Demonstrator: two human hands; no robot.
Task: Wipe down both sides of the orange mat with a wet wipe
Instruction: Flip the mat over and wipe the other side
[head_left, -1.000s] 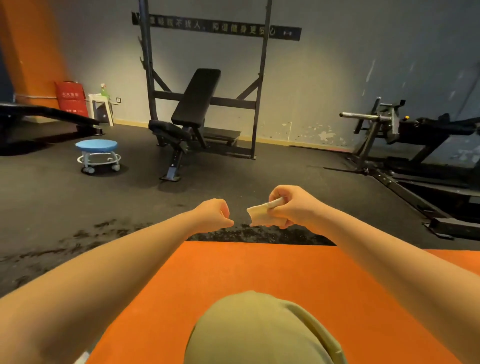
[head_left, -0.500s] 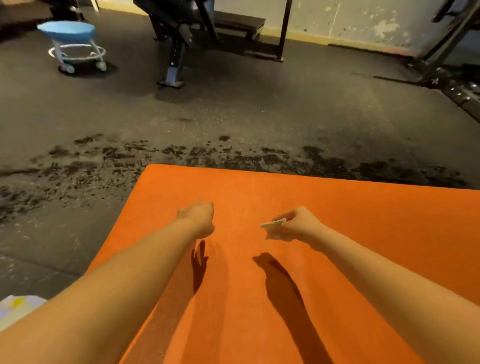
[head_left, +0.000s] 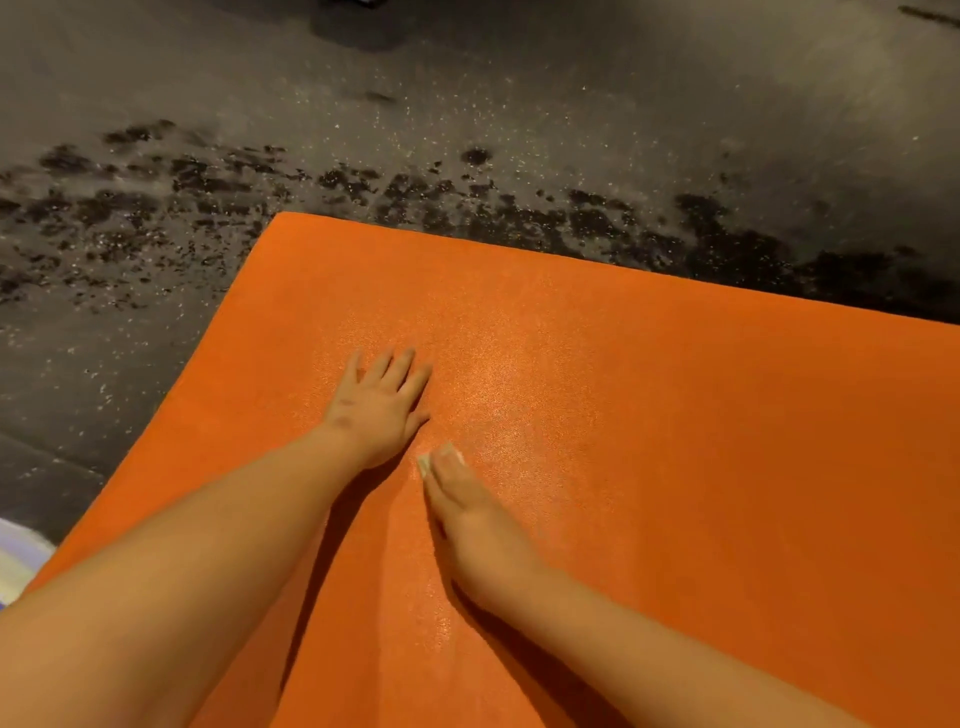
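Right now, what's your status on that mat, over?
Left hand flat on mat. Right hand pressing wipe down, fingers straight. No obstacle seen.

Barely any of the wet wipe shows, just a pale sliver poking out past the fingertips of the right hand lying flat on it. The orange mat runs off the right and bottom edges. There's a pale thing cropped at the left edge, can't tell what it is. Same for the dark blob up top, blurry and cut off.
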